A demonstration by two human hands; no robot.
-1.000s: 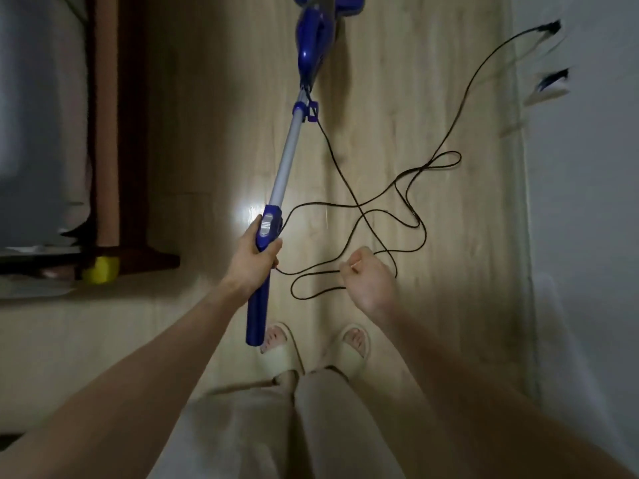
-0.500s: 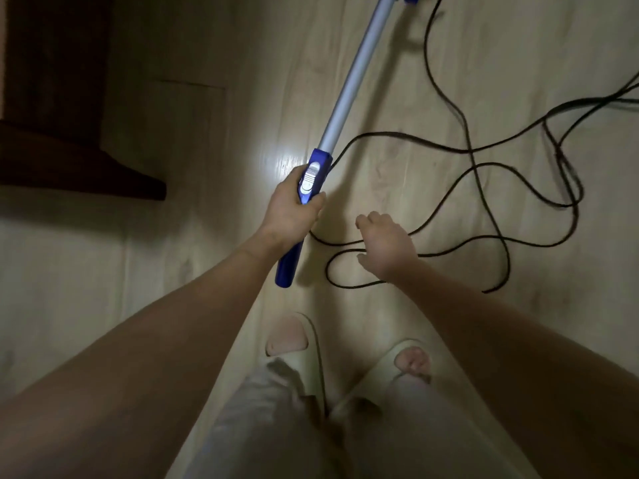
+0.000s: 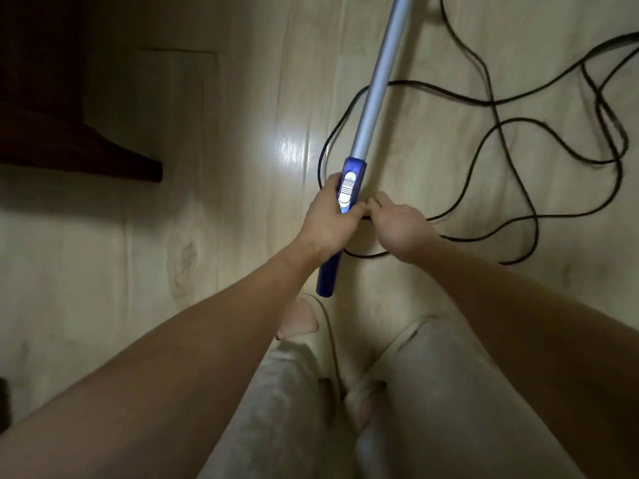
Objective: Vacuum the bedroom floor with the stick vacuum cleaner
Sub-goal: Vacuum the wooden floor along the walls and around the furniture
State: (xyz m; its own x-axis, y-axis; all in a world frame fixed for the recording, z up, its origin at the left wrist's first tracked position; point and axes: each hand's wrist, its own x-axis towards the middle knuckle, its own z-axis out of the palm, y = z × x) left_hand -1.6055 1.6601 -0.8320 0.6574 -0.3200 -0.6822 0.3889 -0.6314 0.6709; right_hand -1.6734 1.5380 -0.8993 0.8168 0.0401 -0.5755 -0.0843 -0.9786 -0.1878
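Note:
The stick vacuum's blue handle (image 3: 348, 188) with a white slide switch leads up to a silver tube (image 3: 380, 74) that runs out of the top of the view; the vacuum's head is out of sight. My left hand (image 3: 328, 223) is wrapped around the handle just below the switch. My right hand (image 3: 397, 226) sits right beside the handle, fingertips touching it near the switch, fingers loosely curled with nothing held. The black power cord (image 3: 511, 160) lies in loose loops on the pale wooden floor (image 3: 224, 236).
A dark wooden furniture corner (image 3: 103, 157) juts in at the left. Cord loops cover the floor to the right of the tube. My feet in light slippers (image 3: 311, 326) stand just below the handle's end.
The view has tilted down and closer, losing the vacuum body. My right hand has moved left from over the cord to the handle beside my left hand. The left hand keeps its grip.

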